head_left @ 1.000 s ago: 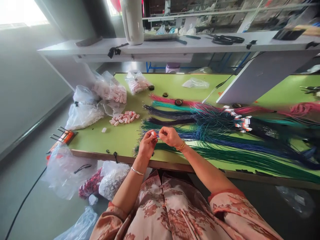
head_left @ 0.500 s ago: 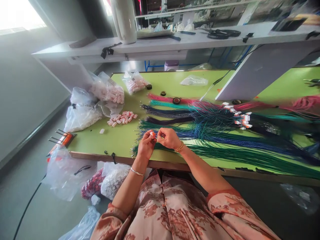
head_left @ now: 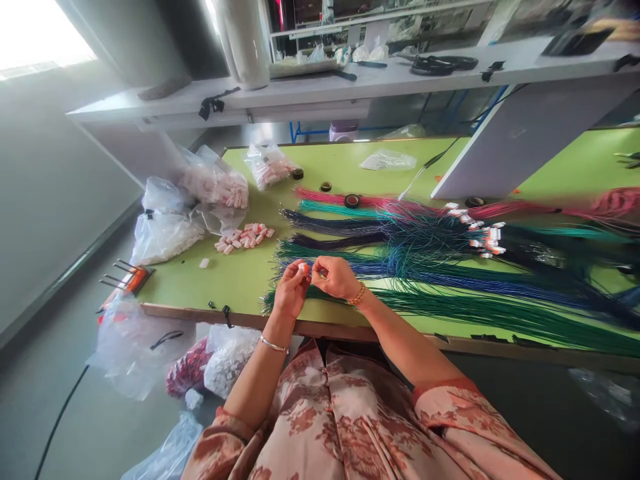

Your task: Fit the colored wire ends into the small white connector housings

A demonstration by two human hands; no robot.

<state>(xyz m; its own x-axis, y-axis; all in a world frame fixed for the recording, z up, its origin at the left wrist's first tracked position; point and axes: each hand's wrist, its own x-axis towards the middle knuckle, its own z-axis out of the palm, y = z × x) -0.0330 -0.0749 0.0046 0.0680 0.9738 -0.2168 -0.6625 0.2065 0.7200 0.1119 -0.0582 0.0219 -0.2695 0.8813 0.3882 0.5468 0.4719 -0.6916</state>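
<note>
Left hand: our left hand (head_left: 291, 287), near the front edge, has its grip closed on a small white-and-orange connector (head_left: 303, 267). We count this piece as unfinished.
Right hand: our right hand (head_left: 335, 277) is just beside it, thumb and finger pinched together. We cannot tell what, if anything, lies between them.
Dark green wires (head_left: 450, 315): long bundle along the front of the worktop (head_left: 175, 287), metal-tipped ends to the left; we see no connectors on those ends.
Blue wires (head_left: 445, 279): laid just behind, partly covered by our hands.
White piece (head_left: 205, 263): one, lying alone on the left.
Loose pile (head_left: 245, 237): pink-and-white pieces, heaped; we judge these unused stock.
Navy wires (head_left: 330, 225), teal wires (head_left: 333, 208), pink wires (head_left: 323, 195): set out in rows, left ends bare of connectors; plenty left, in our judgement.
Finished group (head_left: 490, 240): white-and-orange connectors bunched on the right among the wires; we take them as done, too crowded to count.
Bagged stock (head_left: 220, 183): more pink-and-white pieces at the back left, in clear plastic; apparently much in reserve.
</note>
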